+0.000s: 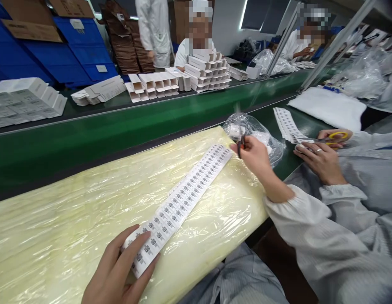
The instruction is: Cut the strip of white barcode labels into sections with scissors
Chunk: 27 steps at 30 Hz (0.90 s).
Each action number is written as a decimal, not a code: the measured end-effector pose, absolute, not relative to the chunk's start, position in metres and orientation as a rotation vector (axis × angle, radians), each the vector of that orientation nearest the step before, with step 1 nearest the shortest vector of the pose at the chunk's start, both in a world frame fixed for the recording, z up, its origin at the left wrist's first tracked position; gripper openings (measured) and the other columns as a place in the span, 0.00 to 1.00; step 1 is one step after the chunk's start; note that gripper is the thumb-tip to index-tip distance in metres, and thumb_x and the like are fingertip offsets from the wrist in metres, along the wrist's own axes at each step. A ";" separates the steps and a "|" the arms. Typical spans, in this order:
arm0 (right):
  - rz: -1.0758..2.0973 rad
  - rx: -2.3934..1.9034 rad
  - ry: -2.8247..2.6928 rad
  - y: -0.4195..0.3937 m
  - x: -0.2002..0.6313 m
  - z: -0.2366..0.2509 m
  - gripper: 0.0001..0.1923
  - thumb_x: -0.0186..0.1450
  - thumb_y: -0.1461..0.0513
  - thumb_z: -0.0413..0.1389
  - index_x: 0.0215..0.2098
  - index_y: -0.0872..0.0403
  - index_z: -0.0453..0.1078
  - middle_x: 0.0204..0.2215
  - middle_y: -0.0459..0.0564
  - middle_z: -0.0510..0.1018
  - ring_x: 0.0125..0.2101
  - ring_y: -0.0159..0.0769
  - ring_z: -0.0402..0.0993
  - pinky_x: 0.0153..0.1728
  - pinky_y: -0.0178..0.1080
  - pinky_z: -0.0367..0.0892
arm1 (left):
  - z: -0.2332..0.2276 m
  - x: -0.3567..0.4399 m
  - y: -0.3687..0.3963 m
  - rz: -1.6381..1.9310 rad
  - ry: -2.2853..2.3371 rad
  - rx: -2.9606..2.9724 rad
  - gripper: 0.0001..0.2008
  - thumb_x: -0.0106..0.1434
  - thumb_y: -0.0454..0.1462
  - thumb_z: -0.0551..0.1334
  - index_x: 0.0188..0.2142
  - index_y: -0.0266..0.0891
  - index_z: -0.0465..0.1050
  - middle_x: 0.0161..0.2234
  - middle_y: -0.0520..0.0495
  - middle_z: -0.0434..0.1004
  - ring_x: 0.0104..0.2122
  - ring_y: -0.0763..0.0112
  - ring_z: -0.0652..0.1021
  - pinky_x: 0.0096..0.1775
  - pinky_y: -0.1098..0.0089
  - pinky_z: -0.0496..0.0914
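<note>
My left hand is closed around the near end of a long strip of printed labels, fingers on top and thumb at its near edge. The strip runs diagonally across a pad wrapped in yellowish plastic. Just past its far end, my right hand grips scissors with black and orange handles; their blades cannot be made out. Behind that hand lies a clear plastic bag with small white pieces inside.
At right, a co-worker's hands hold yellow-handled scissors by another label strip. Beyond is a folded white sheet. A green conveyor edge crosses behind the pad, with stacked white boxes on top. A person sits behind them.
</note>
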State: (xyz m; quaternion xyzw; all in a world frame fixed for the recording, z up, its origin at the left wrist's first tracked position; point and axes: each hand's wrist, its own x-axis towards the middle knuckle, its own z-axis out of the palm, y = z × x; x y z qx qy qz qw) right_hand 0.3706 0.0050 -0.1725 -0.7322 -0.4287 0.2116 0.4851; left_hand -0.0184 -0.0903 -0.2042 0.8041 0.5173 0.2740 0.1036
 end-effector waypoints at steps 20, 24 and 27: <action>2.445 -1.175 -0.923 -0.133 0.244 -0.188 0.38 0.53 0.30 0.59 0.28 0.58 0.68 0.20 0.48 0.76 0.11 0.20 0.58 0.09 0.25 0.51 | -0.192 -0.012 -0.088 0.902 1.369 2.570 0.14 0.69 0.36 0.62 0.54 0.42 0.68 0.54 0.40 0.71 0.52 0.62 0.77 0.47 0.67 0.78; 2.433 -1.208 -0.898 -0.131 0.243 -0.189 0.38 0.53 0.31 0.60 0.29 0.58 0.69 0.20 0.48 0.76 0.11 0.20 0.58 0.09 0.25 0.51 | -0.193 -0.012 -0.089 0.892 1.375 2.552 0.15 0.69 0.36 0.62 0.54 0.42 0.68 0.54 0.39 0.71 0.53 0.61 0.77 0.47 0.67 0.78; 2.433 -1.209 -0.898 -0.130 0.244 -0.190 0.37 0.54 0.32 0.60 0.29 0.58 0.69 0.19 0.47 0.76 0.11 0.20 0.58 0.09 0.25 0.50 | -0.193 -0.012 -0.089 0.890 1.369 2.549 0.15 0.69 0.36 0.62 0.54 0.42 0.68 0.54 0.40 0.71 0.53 0.62 0.77 0.47 0.68 0.77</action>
